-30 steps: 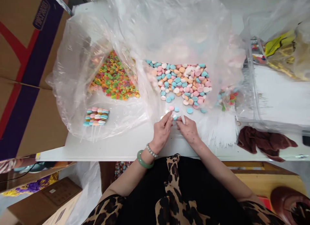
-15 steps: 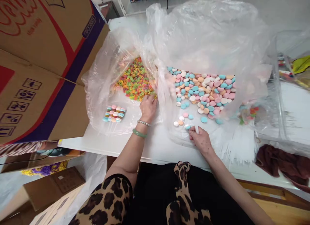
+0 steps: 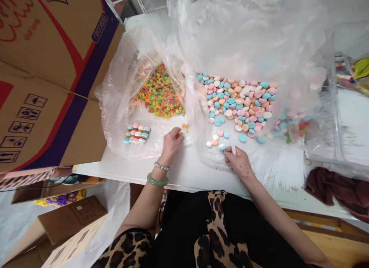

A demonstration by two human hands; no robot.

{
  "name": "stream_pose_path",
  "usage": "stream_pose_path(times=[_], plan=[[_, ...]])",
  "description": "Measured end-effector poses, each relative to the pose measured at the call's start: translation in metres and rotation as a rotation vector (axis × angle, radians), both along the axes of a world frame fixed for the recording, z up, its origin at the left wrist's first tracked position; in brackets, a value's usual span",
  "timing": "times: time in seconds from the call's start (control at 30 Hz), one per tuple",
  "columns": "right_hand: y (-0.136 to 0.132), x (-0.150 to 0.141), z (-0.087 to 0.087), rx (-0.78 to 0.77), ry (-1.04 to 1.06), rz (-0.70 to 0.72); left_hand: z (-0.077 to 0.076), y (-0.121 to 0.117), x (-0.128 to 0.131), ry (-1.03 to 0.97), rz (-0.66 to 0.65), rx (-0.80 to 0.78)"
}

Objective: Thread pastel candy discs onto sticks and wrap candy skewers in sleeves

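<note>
My left hand (image 3: pixel 172 144) is closed in a pinch on a small orange-yellow ring candy (image 3: pixel 181 134), partly hidden by the fingers. Beside it lie a few loose ring candies (image 3: pixel 185 126), just in front of the ring-candy heap (image 3: pixel 163 93) in a clear plastic bag. My right hand (image 3: pixel 238 161) is closed around a white stick (image 3: pixel 233 149). A blue-and-white round candy (image 3: pixel 222 147) sits at its fingertips; whether it is on the stick I cannot tell. Several loose round candies (image 3: pixel 215 142) lie beyond that hand, before a larger pastel pile (image 3: pixel 245 106).
Finished-looking rows of stacked candies (image 3: pixel 137 133) lie on the left bag. White sticks (image 3: pixel 284 170) are spread right of my right hand, near a brown cloth (image 3: pixel 324 185). A large carton (image 3: pixel 66 87) stands at left, a clear bin (image 3: pixel 336 106) at right.
My left hand has drawn back from the ring-candy heap toward me, and a few ring candies now lie apart from it. My right hand stays about where it was, still holding the stick.
</note>
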State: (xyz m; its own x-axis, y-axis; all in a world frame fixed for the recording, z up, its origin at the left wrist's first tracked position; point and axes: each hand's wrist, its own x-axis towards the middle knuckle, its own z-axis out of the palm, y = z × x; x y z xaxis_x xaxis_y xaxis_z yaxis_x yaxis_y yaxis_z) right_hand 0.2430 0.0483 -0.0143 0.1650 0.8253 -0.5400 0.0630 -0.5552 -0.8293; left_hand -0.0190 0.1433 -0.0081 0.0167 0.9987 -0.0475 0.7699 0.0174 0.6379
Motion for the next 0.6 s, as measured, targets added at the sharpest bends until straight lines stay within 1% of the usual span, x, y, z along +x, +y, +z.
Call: stream_pose_path(times=[0.07,0.17,0.23,0.37,0.5,0.53,0.6], plan=[[0.000,0.000,-0.002,0.010,-0.005,-0.005,-0.003,-0.011,-0.005,-0.050,-0.004,0.036],[0.000,-0.001,-0.003,0.017,-0.001,-0.018,-0.005,-0.018,-0.010,-0.090,-0.106,0.098],[0.000,-0.002,-0.002,0.014,0.007,-0.028,-0.007,-0.021,-0.011,-0.112,-0.124,0.124],[-0.001,-0.002,0.002,0.002,0.019,-0.053,-0.012,-0.024,-0.011,-0.090,-0.056,0.140],[0.000,-0.002,0.003,0.000,0.039,-0.048,-0.016,-0.023,-0.011,-0.137,0.082,0.152],[0.000,-0.002,0.003,0.000,0.044,-0.049,-0.016,-0.022,-0.011,-0.146,0.089,0.156],[0.000,-0.002,0.002,0.003,0.050,-0.056,-0.015,-0.021,-0.009,-0.115,0.035,0.161]])
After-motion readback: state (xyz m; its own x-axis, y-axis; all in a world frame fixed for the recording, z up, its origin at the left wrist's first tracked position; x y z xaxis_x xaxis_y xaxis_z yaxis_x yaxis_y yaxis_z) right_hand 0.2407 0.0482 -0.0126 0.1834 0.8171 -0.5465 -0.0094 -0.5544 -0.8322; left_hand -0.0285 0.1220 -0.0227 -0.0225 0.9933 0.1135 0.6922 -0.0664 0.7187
